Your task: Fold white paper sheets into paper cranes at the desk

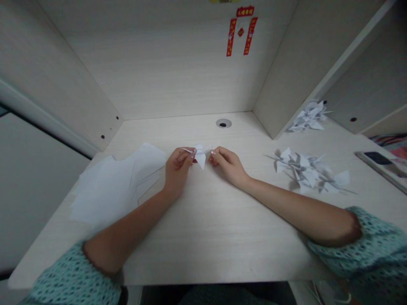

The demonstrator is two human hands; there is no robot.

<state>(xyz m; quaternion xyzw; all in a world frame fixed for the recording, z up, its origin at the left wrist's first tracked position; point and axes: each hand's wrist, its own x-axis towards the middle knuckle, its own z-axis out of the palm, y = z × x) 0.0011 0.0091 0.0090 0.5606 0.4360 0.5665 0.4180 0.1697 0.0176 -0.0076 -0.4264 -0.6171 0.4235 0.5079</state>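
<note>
A small folded white paper crane (pixel 199 155) is held up just above the desk, between my two hands. My left hand (pixel 179 167) pinches its left side between thumb and fingers. Close by on the right, my right hand (pixel 227 164) has thumb and forefinger pressed together at the crane's thin pointed end, which looks faint and blurred there. A pile of finished-looking folded cranes (pixel 302 167) lies to the right of my right hand. Loose white paper sheets (pixel 108 186) are spread beside my left forearm.
More folded paper pieces (pixel 310 116) are heaped behind the upright divider panel (pixel 286 76). At the right edge rests a flat slab with a phone-like dark rectangle (pixel 378 158). A round cable hole (pixel 224 123) sits near the back wall, which bears red stickers (pixel 231 37).
</note>
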